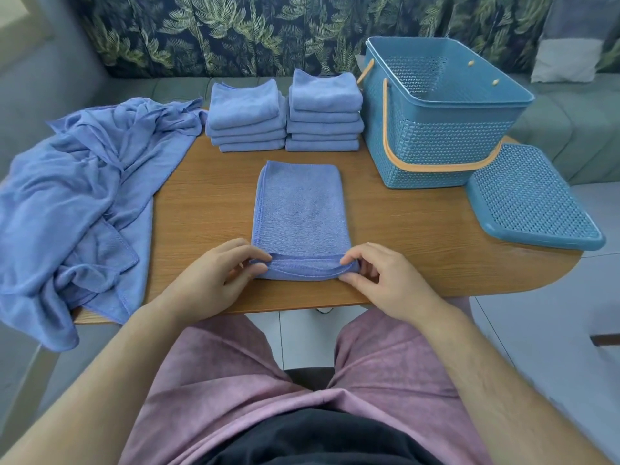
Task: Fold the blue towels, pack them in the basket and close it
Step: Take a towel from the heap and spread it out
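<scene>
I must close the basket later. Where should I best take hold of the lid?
The lid lies flat; its near right corner juts past the table edge. Grip the rim there from the right, thumb on top, fingers beneath, probably.

We get bright, soft, even light across scene. Faint shadows under our left hand [214, 280], right hand [385, 280], beside basket [419, 156]. At centre towel [302, 209] weave sharp. Wide-angle bend curves table [419, 236] edge, stretches near forearms; margins soft.
</scene>
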The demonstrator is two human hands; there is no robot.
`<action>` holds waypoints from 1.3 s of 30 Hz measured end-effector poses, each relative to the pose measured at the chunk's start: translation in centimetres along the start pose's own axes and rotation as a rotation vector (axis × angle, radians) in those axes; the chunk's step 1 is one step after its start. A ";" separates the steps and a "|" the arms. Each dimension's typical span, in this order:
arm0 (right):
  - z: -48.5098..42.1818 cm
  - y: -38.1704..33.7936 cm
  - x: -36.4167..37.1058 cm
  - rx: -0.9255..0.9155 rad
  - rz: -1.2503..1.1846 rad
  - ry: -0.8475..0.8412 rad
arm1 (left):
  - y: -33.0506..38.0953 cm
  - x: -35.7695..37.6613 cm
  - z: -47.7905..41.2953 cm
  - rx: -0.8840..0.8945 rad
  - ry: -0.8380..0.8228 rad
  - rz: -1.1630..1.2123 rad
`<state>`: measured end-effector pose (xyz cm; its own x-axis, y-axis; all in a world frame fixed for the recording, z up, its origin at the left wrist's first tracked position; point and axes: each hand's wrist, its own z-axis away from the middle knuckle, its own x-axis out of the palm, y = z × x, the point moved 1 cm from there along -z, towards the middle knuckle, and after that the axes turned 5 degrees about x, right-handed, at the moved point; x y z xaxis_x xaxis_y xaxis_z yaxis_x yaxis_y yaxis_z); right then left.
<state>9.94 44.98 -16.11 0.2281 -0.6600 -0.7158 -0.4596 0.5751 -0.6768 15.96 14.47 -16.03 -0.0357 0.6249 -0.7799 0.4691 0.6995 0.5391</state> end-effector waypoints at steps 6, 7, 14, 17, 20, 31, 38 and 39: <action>-0.1 -0.1 -0.4 0.104 -0.107 -0.014 | -0.1 0.0 0.1 -0.096 0.025 0.082; -0.1 -0.3 -0.5 0.110 -0.124 -0.025 | 0.1 0.0 0.1 -0.120 0.050 0.116; -0.7 -2.1 -2.9 0.123 -0.412 -0.043 | 2.4 -1.5 -1.3 -0.217 0.238 0.527; -3.4 -2.4 -3.9 0.106 -0.411 0.027 | 2.6 -2.6 -3.4 -0.220 0.291 0.563; -6.9 -1.7 -4.0 0.141 -0.384 0.043 | 1.4 -3.3 -6.4 -0.273 0.313 0.545; -16.6 3.0 -1.0 0.318 -0.018 0.128 | -6.0 -0.9 -15.0 -0.500 0.300 0.227; -15.8 1.2 -0.7 0.326 0.111 0.257 | -5.1 0.5 -14.4 -0.412 0.342 -0.264; -15.1 0.2 -0.4 0.253 0.179 0.271 | -4.0 0.8 -14.2 -0.339 0.331 -0.284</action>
<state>-3.24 38.06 -13.35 -0.0863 -0.6226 -0.7778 -0.2386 0.7709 -0.5906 1.58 17.11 -14.29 -0.4208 0.4323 -0.7975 0.0919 0.8950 0.4366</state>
